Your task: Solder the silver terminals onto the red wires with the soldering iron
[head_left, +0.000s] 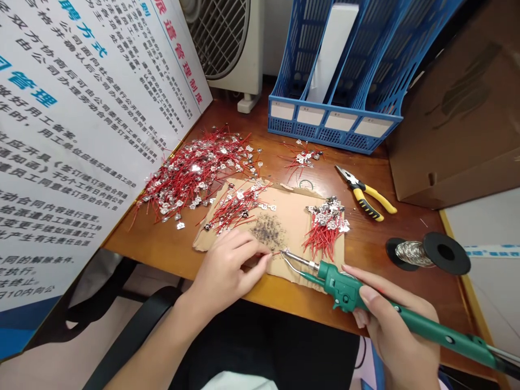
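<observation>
My left hand (231,262) pinches a short red wire (277,253) between thumb and fingertips, low over the front of a flat cardboard piece (286,208). A small silvery tab shows at the wire's far end, touched or nearly touched by the tip of a green soldering iron (343,287). My right hand (400,325) is wrapped round the iron's handle. Dark specks (268,230) cover the cardboard's middle. On its left lie loose red wires with metal tabs (239,208); on its right is a neater bundle of them (325,227).
A large heap of tabbed red wires (203,168) lies back left, a smaller cluster (304,156) behind the cardboard. Yellow-black pliers (368,197) and a solder spool (444,253) are at right. A blue file rack (335,122), brown box (459,119) and printed board (101,108) border the table.
</observation>
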A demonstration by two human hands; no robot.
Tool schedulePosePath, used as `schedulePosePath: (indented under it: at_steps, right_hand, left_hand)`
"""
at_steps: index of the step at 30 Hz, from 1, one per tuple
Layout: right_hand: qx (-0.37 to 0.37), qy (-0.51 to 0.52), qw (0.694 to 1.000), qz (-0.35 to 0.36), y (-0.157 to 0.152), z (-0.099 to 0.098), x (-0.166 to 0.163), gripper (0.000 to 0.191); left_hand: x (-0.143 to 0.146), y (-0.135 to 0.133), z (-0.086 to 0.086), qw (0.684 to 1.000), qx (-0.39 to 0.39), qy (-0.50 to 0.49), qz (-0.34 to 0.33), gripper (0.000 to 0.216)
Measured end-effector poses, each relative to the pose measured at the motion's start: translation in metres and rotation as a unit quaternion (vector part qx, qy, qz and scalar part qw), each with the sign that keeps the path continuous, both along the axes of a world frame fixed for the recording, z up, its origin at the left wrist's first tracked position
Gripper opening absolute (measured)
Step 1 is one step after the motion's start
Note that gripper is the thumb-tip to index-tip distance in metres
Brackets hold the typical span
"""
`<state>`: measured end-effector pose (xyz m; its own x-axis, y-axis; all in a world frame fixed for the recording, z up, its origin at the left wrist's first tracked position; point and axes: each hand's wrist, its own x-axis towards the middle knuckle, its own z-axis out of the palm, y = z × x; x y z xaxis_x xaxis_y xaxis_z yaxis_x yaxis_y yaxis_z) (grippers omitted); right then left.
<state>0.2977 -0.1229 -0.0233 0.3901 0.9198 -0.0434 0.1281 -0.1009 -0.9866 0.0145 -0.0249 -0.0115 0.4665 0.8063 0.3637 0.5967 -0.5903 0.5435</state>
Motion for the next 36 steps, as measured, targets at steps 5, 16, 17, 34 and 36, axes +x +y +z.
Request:
schedulePosePath:
  at_steps: [5, 16, 17, 34, 36]
  right_hand:
    - [0.012, -0.024, 1.0, 0.002, -0.0005, 0.001, 0.0, 0.029]
    - [-0.008, -0.013, 1.0, -0.002, -0.0028, 0.0039, -0.0029, 0.028]
    - [-0.006, -0.01, 1.0, 0.0, -0.002, 0.003, -0.0021, 0.03]
    - [0.005, -0.033, 0.999, -0.01, -0.003, 0.0078, -0.0068, 0.026]
    - [-0.004, -0.031, 0.999, -0.005, -0.003, 0.0067, -0.0044, 0.026]
  left_hand:
    - [0.0003, -0.0004, -0.0011, 1.0, 0.004, 0.004, 0.003, 0.015]
    - [0.0008, -0.0009, -0.0014, 1.0, 0.0, 0.005, 0.006, 0.016]
    - [0.0009, -0.0008, -0.0013, 1.0, 0.001, 0.003, 0.005, 0.015]
    - [0.0013, -0.0019, -0.002, 1.0, 0.01, -0.008, 0.003, 0.013]
    - [0.0015, -0.0018, -0.0018, 1.0, 0.009, -0.012, 0.002, 0.013]
